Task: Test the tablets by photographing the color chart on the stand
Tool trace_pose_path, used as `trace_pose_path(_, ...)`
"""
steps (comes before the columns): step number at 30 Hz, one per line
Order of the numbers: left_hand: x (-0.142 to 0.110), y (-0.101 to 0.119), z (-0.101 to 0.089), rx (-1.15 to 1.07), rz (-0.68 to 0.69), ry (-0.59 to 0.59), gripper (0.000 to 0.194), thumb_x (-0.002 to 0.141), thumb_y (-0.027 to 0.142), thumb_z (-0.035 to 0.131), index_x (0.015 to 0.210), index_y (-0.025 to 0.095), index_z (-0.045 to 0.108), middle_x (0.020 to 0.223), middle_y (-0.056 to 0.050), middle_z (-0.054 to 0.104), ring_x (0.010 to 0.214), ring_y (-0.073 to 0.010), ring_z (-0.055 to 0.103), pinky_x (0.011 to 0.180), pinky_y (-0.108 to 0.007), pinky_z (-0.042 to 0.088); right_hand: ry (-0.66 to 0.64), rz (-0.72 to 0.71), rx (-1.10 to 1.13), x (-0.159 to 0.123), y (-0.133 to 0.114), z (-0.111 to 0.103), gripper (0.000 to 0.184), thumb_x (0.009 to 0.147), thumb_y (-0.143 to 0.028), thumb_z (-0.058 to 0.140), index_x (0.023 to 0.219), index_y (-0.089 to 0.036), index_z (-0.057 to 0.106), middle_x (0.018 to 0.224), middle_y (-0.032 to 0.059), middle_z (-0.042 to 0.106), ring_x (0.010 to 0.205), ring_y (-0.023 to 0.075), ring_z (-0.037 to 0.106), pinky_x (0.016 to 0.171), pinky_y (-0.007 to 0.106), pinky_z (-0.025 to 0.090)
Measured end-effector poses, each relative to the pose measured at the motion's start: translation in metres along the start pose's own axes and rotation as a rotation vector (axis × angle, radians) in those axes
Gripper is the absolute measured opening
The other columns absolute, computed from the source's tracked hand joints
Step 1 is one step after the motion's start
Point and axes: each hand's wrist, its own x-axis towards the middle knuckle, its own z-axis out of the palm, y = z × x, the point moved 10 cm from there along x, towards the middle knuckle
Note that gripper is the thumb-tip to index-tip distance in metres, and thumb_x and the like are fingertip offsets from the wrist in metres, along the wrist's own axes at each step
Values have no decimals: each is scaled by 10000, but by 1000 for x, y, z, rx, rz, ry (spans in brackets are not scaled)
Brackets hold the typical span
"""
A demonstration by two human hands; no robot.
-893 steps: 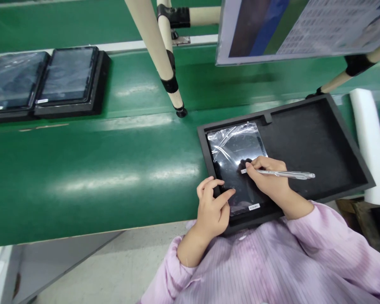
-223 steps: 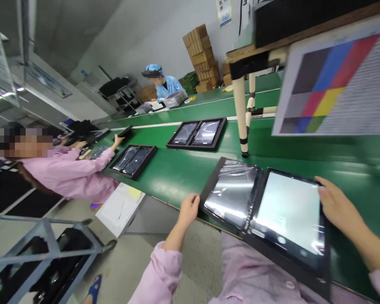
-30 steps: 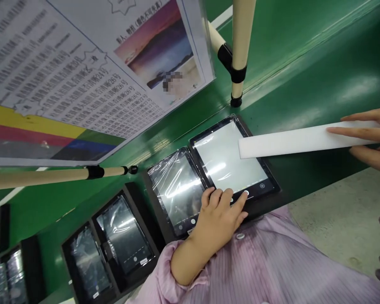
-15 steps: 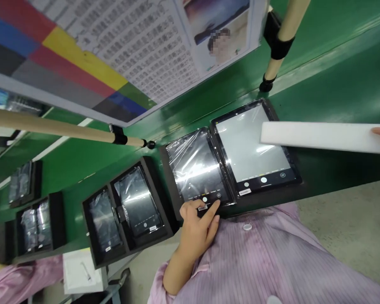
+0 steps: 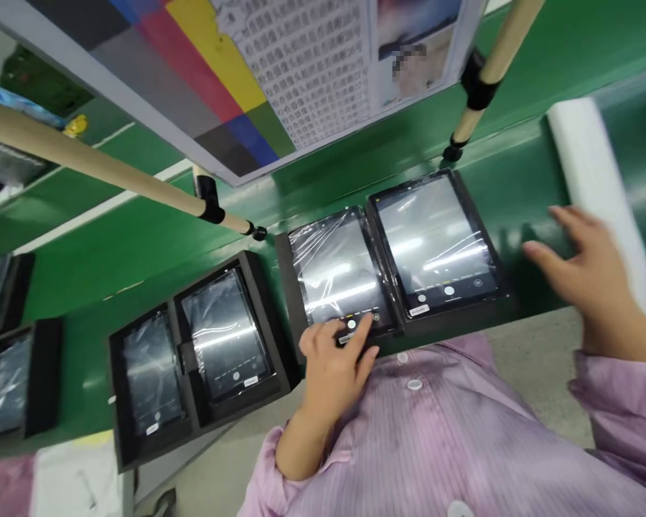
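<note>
Edge tray [image 5: 44, 373], 8-9 o'c: tabs partly in view. L tray [image 5: 280, 323], 8 o'c: 2 tabs, 1 per slot. Mid tray [image 5: 291, 276], ctr to 3 o'c: L tab [image 5: 334, 258] & R tab [image 5: 435, 233] side by side, screens lit. L hand [image 5: 331, 366]: index at L tab's bottom, grip loose, nothing held. R hand [image 5: 592, 269], approx 3 o'c: wide, empty; vs prev frame, off the foam [image 5: 597, 165], now on table [image 5: 511, 190].

The person has on a loose, lilac-pink shirt [image 5: 409, 445] with fine lengthwise stripes and pale round buttons [image 5: 414, 385]. The left sleeve [image 5: 269, 463] is bunched short of the wrist; the right sleeve [image 5: 616, 395], creased, looks a duskier mauve. Both hands, left [image 5: 331, 370] and right [image 5: 595, 269], are bare.
</note>
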Motion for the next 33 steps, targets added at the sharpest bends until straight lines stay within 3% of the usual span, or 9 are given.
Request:
trace_pose_path(2,-4,-25,-2,-29,-110,-15,591,863,375,674,1422,250,528,1274,-165,442,1224,-362,451,971,-548,454,-198,129,321,-15,-16,35,977,775,-543,647,1561,-98,275,1530,229,335,1405,367,375,1187,548,297)
trace_pose_path(6,-16,-79,15,-97,-354,-177,1034,752,462,760,1579,195,198,1537,-241,276,1395,-436,383,1030,-611,456,-302,121,532,-32,-40,63,1077,687,-537,685,1585,-146,238,1593,124,264,1474,287,275,1222,410,276)
trace_pose_path(10,-23,-110,22,-182,-527,-208,1120,628,466,827,1550,164,268,1481,-234,428,1389,-428,434,1093,-622,408,-303,140,671,-32,-34,66,1105,609,-434,764,1569,-161,290,1610,96,214,1500,292,180,1251,404,180)
trace_pose_path(13,-25,-128,23,-291,-658,-220,1116,565,429,848,1514,142,336,1406,-229,541,1327,-414,519,1082,-590,431,-270,160,712,-33,-32,63,1097,589,-489,774,1541,-171,331,1588,115,267,1479,303,239,1229,426,263)
trace_pose_path(18,-28,-161,2,-588,-898,-109,941,511,344,855,1372,184,511,971,-72,728,772,-276,714,803,-451,580,-135,195,781,-42,-31,55,911,632,-613,696,1398,-174,473,1490,164,428,1413,336,362,1166,465,391)
trace_pose_path(21,-23,-161,-5,-948,-957,-33,801,449,363,904,1183,185,636,771,16,685,672,-208,661,699,-348,551,-29,210,796,-51,-27,50,797,651,-642,669,1294,-194,527,1422,161,509,1367,345,432,1146,489,420)
trace_pose_path(24,-13,-144,3,-1351,-1004,5,647,560,524,870,1075,171,698,840,-41,736,786,-228,688,690,-313,530,60,206,789,-60,-23,42,681,669,-662,641,1182,-218,581,1324,142,596,1286,356,525,1098,500,478)
trace_pose_path(28,-4,-118,16,-1474,-994,-36,598,652,523,835,1115,161,723,956,-97,769,849,-253,711,703,-323,540,198,170,680,-74,-30,22,502,743,-600,646,1093,-241,638,1241,138,636,1191,373,594,883,456,606)
trace_pose_path(33,-11,-100,11,-1640,-941,62,666,604,368,912,1215,201,709,976,-75,781,774,-187,714,660,-250,523,220,-333,361,-94,-123,8,448,913,-560,501,1120,-215,697,1189,132,644,951,279,682,483,303,558)
